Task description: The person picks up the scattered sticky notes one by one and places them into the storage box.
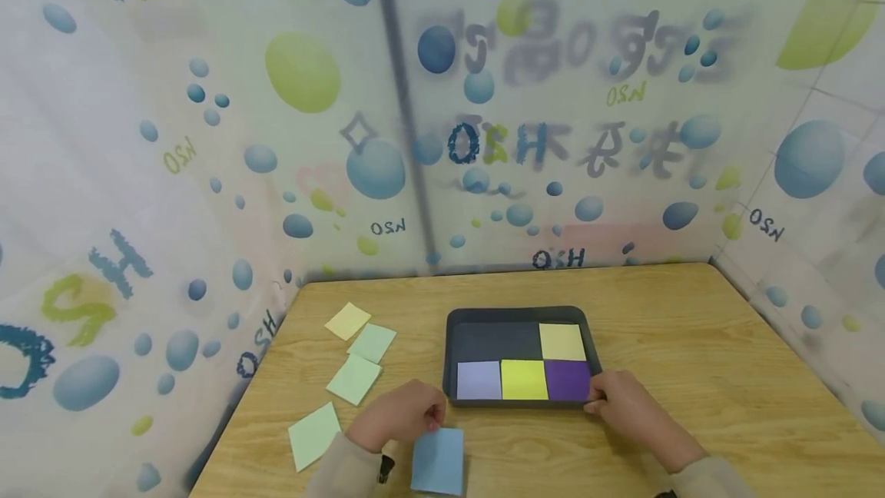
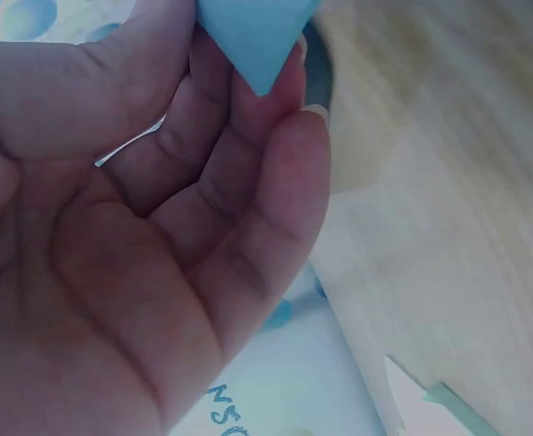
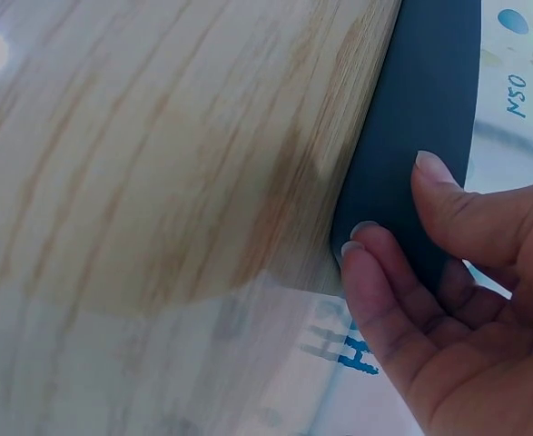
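Pinching blue paper (image 1: 438,463), the left hand (image 1: 409,411) curls inward; the right hand (image 1: 621,400) grips the black tray (image 1: 494,340) by its near corner.

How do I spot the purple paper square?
Find the black tray on the wooden table. In its near right corner, by the right hand, lies the purple paper square, darker than the bright yellow square beside it and pale yellow square behind.
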Available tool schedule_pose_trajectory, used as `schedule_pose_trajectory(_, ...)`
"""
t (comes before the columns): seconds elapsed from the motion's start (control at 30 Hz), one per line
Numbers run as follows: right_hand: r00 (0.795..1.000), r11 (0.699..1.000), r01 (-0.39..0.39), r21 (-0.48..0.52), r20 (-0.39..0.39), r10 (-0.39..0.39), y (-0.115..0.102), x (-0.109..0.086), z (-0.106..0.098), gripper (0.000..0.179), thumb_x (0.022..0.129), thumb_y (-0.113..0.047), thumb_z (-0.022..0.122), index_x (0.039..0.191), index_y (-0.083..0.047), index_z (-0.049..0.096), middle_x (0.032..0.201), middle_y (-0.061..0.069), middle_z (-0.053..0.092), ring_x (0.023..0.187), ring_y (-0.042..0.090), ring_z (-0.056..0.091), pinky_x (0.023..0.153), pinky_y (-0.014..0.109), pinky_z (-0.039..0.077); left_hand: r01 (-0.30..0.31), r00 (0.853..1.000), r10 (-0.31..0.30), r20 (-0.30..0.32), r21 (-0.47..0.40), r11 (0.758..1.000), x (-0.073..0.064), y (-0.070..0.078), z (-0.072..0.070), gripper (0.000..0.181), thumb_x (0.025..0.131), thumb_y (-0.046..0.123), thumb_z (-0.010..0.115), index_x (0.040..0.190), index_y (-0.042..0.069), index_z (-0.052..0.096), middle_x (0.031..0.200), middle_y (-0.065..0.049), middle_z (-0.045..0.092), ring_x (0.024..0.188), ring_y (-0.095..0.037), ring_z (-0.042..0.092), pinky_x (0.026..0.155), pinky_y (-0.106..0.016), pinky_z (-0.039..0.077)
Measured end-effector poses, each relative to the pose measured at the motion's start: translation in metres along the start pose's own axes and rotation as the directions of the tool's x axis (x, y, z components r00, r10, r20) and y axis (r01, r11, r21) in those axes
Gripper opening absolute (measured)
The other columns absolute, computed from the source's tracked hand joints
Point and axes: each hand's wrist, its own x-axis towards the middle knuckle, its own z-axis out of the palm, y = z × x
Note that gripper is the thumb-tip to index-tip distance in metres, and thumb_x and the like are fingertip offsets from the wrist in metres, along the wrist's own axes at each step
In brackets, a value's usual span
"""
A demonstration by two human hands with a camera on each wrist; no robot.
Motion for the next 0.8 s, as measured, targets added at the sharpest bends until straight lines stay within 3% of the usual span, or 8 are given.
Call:
schedule_pose_trajectory(0.33, 1.000, 1.000, 0.011, 0.005, -0.009, -0.011, -0.001, -0.001, 0.000, 0.030, 0.082, -0.002, 0.079, 0.064, -0.011, 0.056, 0.064, -0.003, 0.050, 0.063, 0.013, 0.046, 0.055, 0.023, 0.036, -0.007, 1.000, 0.006, -0.013, -0.008, 1.000, 0.010, -0.003, -0.012, 0.024, 0.093, -0.001, 0.065, 0.077, 0.016, 0.062, 0.074, 0.011, 0.055, 0.066, -0.001, 0.046, 0.062, -0.019, 0.044)
schedule_pose_trajectory(0.57, 0.999, 0.999, 0.032, 0.006, -0.016, -0.032, 0.000, -0.001, 0.000, 0.031, 0.082, -0.002, 0.079, 0.064, -0.012, 0.056, 0.064, -0.004, 0.049, 0.062, 0.011, 0.045, 0.055, 0.023, 0.036, 0.007, 1.000, -0.007, -0.021, -0.020, 1.000, 0.011, 0.003, -0.020, 0.025, 0.093, -0.002, 0.065, 0.075, 0.015, 0.060, 0.073, 0.009, 0.054, 0.065, -0.004, 0.045, 0.060, -0.021, 0.043)
schedule_pose_trajectory(0.8, 0.999, 0.999, 0.036, -0.001, -0.020, -0.036, 0.001, -0.002, 0.000, 0.032, 0.081, -0.003, 0.080, 0.064, -0.012, 0.055, 0.064, -0.004, 0.049, 0.062, 0.011, 0.044, 0.055, 0.023, 0.036, 0.017, 0.999, -0.016, -0.049, 0.014, 1.000, 0.023, 0.007, -0.032, 0.026, 0.094, -0.003, 0.063, 0.075, 0.014, 0.059, 0.072, 0.007, 0.053, 0.065, -0.006, 0.045, 0.060, -0.021, 0.042)
